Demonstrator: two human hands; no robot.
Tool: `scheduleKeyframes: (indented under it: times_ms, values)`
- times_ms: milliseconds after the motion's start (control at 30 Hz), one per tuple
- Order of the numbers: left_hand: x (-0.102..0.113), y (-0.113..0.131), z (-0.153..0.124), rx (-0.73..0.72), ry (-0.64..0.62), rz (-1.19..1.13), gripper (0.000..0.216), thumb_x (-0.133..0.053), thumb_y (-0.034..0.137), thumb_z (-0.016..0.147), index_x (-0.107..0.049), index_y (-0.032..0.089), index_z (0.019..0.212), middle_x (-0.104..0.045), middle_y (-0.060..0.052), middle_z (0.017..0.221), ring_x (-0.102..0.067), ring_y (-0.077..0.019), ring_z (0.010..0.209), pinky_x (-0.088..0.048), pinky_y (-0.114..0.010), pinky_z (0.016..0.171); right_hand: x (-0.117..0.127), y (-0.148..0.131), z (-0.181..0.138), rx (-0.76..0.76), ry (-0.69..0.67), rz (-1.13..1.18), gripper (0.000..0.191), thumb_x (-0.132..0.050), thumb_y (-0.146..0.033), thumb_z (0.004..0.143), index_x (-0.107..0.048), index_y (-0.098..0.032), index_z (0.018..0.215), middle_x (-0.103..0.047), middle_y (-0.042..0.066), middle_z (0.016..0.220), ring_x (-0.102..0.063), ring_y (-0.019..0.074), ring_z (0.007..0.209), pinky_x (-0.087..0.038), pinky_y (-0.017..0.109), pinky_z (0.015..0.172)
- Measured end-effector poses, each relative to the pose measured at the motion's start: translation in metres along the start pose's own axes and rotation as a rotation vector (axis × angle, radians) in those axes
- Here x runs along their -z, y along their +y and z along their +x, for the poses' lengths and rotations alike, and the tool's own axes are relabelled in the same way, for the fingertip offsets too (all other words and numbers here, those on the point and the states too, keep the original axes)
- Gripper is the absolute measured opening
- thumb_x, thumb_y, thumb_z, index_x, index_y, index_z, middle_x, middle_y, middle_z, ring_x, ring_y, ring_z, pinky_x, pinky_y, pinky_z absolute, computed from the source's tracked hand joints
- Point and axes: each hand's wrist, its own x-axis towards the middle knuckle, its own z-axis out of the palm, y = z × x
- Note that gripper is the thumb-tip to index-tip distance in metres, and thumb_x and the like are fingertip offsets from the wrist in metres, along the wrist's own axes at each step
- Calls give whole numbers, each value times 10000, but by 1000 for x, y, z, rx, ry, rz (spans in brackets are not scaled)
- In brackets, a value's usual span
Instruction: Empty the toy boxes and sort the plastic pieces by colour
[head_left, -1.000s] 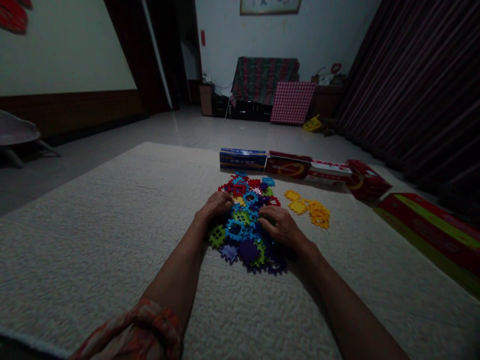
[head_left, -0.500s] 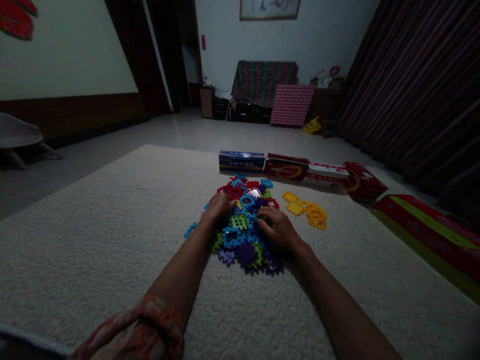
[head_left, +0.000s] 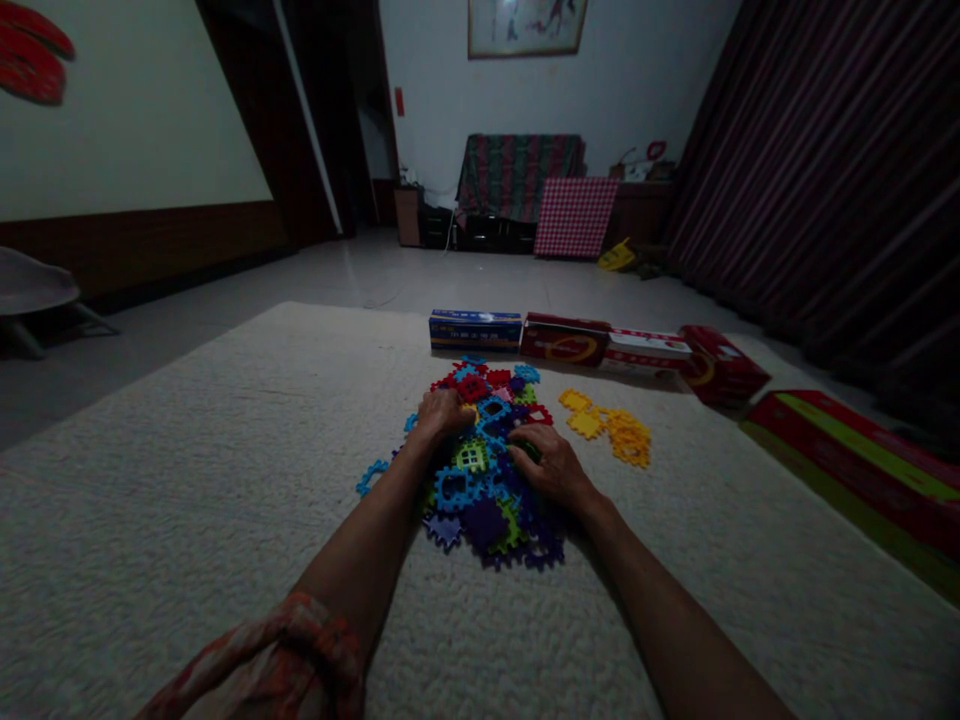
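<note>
Pile of coloured plastic pieces [head_left: 480,490] sits mid-rug [head_left: 187,480]; left hand [head_left: 442,410] curls over its far side, right hand [head_left: 551,465] rests on top, fingers bent. Whether either grips a piece, can't tell.

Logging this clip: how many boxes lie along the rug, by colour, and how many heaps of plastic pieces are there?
Blue box: 1
Red boxes: 2
White-and-red box: 1
Long red-and-green box: 1
Mixed-colour heap, under the left hand and right hand: 1
Yellow heap: 1
Total: 5 boxes, 2 heaps
</note>
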Motion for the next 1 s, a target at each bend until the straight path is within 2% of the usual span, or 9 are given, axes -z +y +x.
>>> scheduleKeyframes:
  times_ms: [233,367,467,600,767,900,1000]
  values:
    - [-6,2,4,-75,17,46,345,-644,494,809,-783,205,936,-764,-131,981,-689,-294,1002,-513,-332,829,1,-1,0,-15,-13,7,154,-621,-280,890,-719,-236,1001,-754,92,1042,-685,265,1022,-533,458,940]
    - [-8,-2,7,-155,-3,16,312,-647,447,825,-782,198,955,-762,-123,1004,-690,-285,992,-508,-335,860,1,-1,0,-12,-14,5,155,-616,-284,892,-717,-236,999,-753,94,1039,-687,263,1007,-536,450,926]
    - [-11,-8,12,-151,3,-65,321,-693,382,791,-767,203,1047,-760,-108,1049,-687,-279,1018,-512,-328,875,0,-1,0,-11,-19,0,166,-604,-290,898,-716,-225,1002,-752,104,1039,-686,270,1010,-533,459,931]
    - [-13,-17,20,-72,-15,-250,481,-793,233,641,-731,221,1118,-754,-60,1044,-695,-231,957,-538,-283,808,-1,1,0,-13,-27,2,168,-604,-290,897,-715,-221,1003,-752,107,1051,-684,272,1017,-529,467,942]
    - [-5,-26,22,-38,-72,-653,513,-690,106,613,-696,177,1121,-731,-24,893,-686,-180,776,-546,-262,681,1,0,0,-18,-32,1,164,-609,-297,895,-715,-228,1000,-751,100,1053,-684,266,1022,-534,454,938]
    - [9,-26,18,-69,-69,-985,462,-669,80,581,-684,133,1040,-715,-20,856,-672,-162,762,-550,-273,731,3,-4,2,-27,-44,4,167,-603,-288,896,-710,-221,1006,-751,103,1056,-687,270,1022,-535,453,942]
    - [15,-20,14,-109,-67,-1166,483,-690,89,568,-671,122,1049,-710,-23,875,-666,-158,774,-546,-288,765,4,-10,5,-42,42,23,212,-587,-283,898,-694,-214,1068,-741,109,1104,-683,268,1059,-533,442,965]
